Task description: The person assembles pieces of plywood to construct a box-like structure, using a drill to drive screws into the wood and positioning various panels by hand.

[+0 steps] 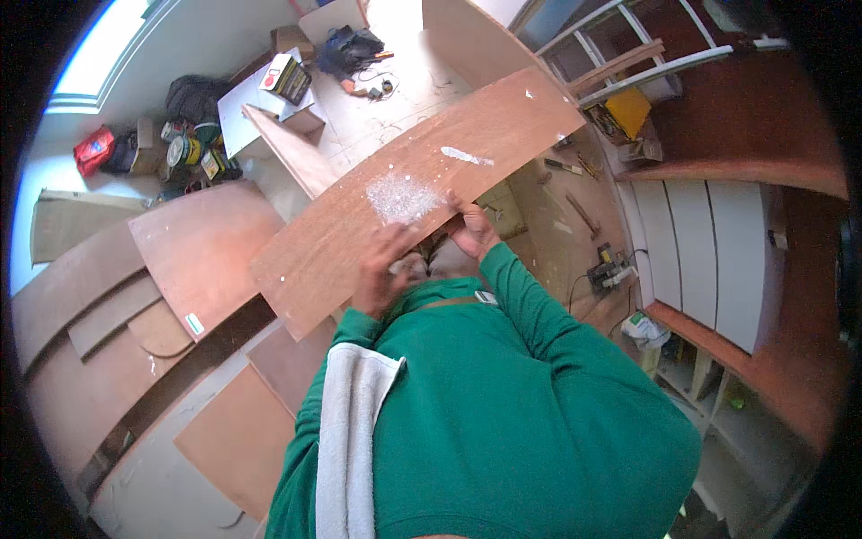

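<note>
A long brown wooden board (512, 126) lies slantwise before my body, from lower left to upper right. On its middle is a patch of white flakes (402, 199), with a white smear (467, 156) farther right. My right hand (472, 232) grips the board's near edge, thumb on the top face and the other fingers partly hidden below. Close to the flakes, my left hand (382, 268) is at the near edge; motion smears its fingers, so I cannot tell whether they hold anything.
Wooden panels (202, 247) lie stacked at the left. A ladder (620, 45) leans at the far right, above a white slatted panel (696, 251). A power tool (611, 268) and a hammer (584, 216) lie on the floor. Bags and cans (184, 148) crowd the far left wall.
</note>
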The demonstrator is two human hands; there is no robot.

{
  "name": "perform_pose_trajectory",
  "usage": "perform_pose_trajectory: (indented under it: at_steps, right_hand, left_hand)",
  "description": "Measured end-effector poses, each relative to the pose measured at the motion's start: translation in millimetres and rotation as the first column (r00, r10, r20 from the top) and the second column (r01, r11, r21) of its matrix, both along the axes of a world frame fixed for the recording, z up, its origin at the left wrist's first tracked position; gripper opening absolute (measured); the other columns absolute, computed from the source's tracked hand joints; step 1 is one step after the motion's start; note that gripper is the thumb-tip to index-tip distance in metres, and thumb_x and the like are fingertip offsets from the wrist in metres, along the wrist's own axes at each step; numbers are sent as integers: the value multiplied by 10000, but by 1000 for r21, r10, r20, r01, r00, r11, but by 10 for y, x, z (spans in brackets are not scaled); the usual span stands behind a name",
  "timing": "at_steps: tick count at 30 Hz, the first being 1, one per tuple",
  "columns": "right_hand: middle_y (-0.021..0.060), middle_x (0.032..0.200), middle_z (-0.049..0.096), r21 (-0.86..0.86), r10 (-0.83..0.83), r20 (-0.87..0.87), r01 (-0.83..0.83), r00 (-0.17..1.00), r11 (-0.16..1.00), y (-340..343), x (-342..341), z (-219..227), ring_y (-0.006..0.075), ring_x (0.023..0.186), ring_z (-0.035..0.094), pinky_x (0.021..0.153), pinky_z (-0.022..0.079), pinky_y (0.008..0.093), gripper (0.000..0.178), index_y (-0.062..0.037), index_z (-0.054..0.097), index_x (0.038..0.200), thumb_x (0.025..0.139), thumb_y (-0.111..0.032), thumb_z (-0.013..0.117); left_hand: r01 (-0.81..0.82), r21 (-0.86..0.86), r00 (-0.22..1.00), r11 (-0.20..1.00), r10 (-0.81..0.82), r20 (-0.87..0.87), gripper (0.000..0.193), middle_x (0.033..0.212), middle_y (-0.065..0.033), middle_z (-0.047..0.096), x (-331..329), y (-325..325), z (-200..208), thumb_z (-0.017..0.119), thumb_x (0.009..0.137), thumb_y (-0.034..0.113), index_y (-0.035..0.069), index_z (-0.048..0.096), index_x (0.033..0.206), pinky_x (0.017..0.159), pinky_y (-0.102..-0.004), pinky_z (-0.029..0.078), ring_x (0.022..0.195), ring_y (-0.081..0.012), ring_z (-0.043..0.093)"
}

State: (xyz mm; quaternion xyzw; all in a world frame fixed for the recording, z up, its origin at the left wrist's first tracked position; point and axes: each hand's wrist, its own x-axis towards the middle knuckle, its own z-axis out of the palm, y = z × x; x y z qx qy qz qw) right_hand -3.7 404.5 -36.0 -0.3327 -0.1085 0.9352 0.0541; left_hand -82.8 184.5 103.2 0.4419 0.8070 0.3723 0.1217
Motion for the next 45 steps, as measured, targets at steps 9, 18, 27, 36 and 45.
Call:
perform_pose_trajectory:
  at_steps: [9, 18, 27, 36, 45]
  right_hand:
    - [38, 1118, 721, 46, 4, -139, 3, 990, 999, -127, -30, -272, 197, 1016, 679, 956, 569, 440, 249, -108, 674, 1198, 979, -194, 753]
    - [144, 1328, 656, 497, -70, 304, -96, 950, 863, -67, -225, -366, 254, 1240, 605, 1036, 489, 414, 593, -9, 545, 1387, 929, -283, 802]
    - [210, 1286, 638, 712, -258, 560, -298, 787, 636, 605, -422, -825, 333, 1169, 638, 1008, 511, 434, 722, 30, 425, 1459, 903, -251, 789]
    - [210, 868, 683, 754, -282, 650, -645, 706, 125, 1764, -243, -1322, 424, 872, 683, 727, 509, 541, 280, -29, 543, 959, 872, -168, 770]
    - [174, 804, 672, 810, -172, 585, -562, 793, 166, 2231, -183, -1511, 385, 783, 680, 714, 528, 512, 249, -34, 566, 905, 863, -169, 771]
  left_hand:
    - [-146, -360, 957, 921, 223, 184, 547, 1061, -259, 744, -1951, 8, -181, 602, 1026, 505, -23, 725, 1098, 902, -462, 534, 977, -392, 707]
    - [-249, -401, 916, 882, 348, 198, 736, 798, -228, 713, -1917, 47, -1099, 542, 983, 692, -11, 760, 992, 801, -436, 517, 787, -335, 682]
    - [-228, -554, 903, 800, 387, 188, 760, 1029, -238, 770, -2099, 858, -1878, 573, 949, 712, 8, 782, 1142, 950, -428, 514, 1016, -341, 718]
    - [-175, -581, 861, 795, 410, 301, 745, 967, -242, 770, -2071, 1679, -2558, 561, 958, 697, 7, 777, 1142, 898, -425, 528, 944, -330, 723]
    - [-193, -550, 862, 813, 408, 300, 747, 827, -235, 732, -2182, 1799, -3086, 553, 952, 720, 14, 781, 1038, 823, -452, 521, 834, -334, 701]
